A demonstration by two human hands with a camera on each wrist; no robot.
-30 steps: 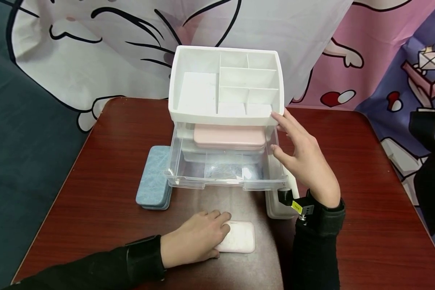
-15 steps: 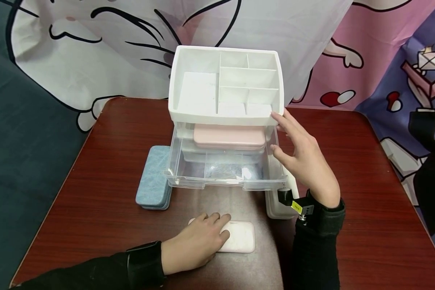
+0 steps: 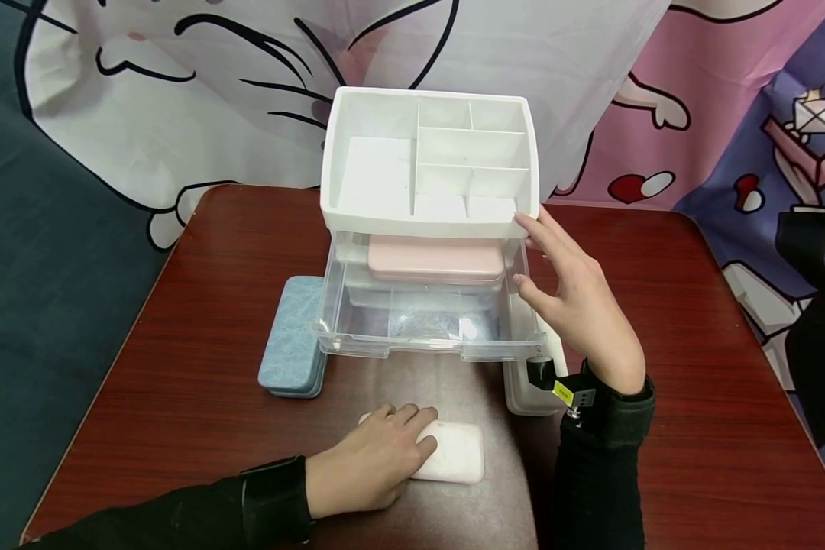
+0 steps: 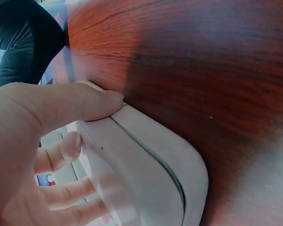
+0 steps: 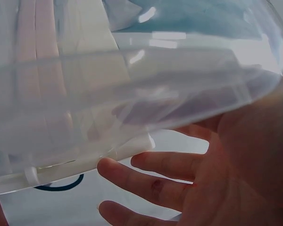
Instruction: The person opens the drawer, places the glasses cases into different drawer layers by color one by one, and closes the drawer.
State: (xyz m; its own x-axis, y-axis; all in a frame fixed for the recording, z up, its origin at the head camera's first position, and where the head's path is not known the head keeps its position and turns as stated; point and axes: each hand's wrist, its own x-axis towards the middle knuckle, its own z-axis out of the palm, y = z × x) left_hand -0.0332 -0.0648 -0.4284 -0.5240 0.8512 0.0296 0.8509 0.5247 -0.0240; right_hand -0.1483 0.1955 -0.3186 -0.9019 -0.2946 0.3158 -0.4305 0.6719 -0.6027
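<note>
A white case (image 3: 457, 452) with rounded corners lies flat near the table's front. My left hand (image 3: 367, 466) is over its left half. In the left wrist view the thumb (image 4: 99, 103) presses one long side, by the seam (image 4: 155, 160), and the fingers are at the opposite side. My right hand (image 3: 577, 298) is at the right side of a white desktop organizer (image 3: 378, 183), fingertips touching its front corner, fingers loosely spread. Below the top tray, a clear drawer (image 3: 422, 347) is pulled out, with a pink case (image 3: 436, 263) at its back.
A light blue case (image 3: 290, 336) stands left of the drawer. At the right, a greyish-white case (image 3: 531, 393) is partly under the drawer and behind the right wrist. A printed curtain (image 3: 247, 137) hangs behind the wooden table (image 3: 199, 344).
My left hand has shifted slightly on the white case, its thumb drawn in out of sight in the head view. The case's near edge has shifted slightly toward me. My right hand stays put.
</note>
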